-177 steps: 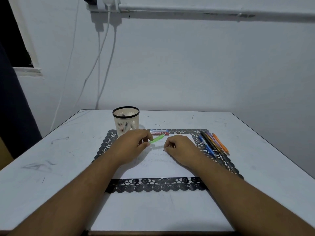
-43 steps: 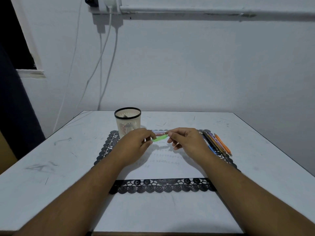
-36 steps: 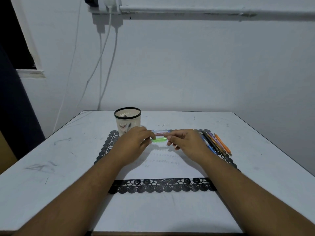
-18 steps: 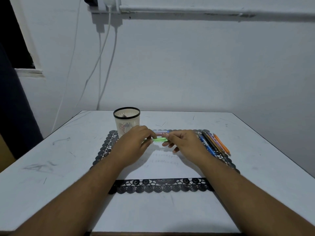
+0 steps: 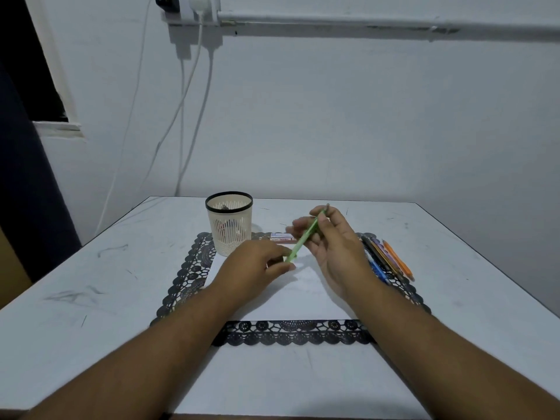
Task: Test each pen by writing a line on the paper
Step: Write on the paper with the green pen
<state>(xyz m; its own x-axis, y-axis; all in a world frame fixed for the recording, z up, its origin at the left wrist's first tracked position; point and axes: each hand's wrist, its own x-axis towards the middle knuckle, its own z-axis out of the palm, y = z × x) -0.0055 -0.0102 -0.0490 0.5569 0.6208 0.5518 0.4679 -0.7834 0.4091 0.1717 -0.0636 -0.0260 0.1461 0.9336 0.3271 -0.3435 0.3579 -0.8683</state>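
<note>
Right hand: the right hand (image 5: 331,237) was raised above the paper, with the palm turned to the left, and its fingers were closed on the upper part of the green pen (image 5: 304,238).
Green pen: it was tilted, with the dark tip up and away near the top of the right fingers, and the lower end down at the left hand. It was in the air, not touching the paper.
Left hand: the left hand (image 5: 256,267) was low over the left part of the paper, the thumb and the fingers narrow together at the lower end of the green pen. I could not tell if it really pinched the pen or a cap.
Paper: the white paper (image 5: 300,298) lay on the black lace mat (image 5: 291,331) in the middle of the table (image 5: 91,298). Any written lines on it were too faint to tell.
Other pens: a row of pens (image 5: 388,259), blue, black and orange among them, lay on the right edge of the mat, just beside the right wrist.
Cup: a cream mesh pen cup (image 5: 229,227) with a black rim stood upright at the far left corner of the mat.
Small box: a small red and blue box (image 5: 281,237) lay at the far edge of the mat, partly hidden behind the hands.
</note>
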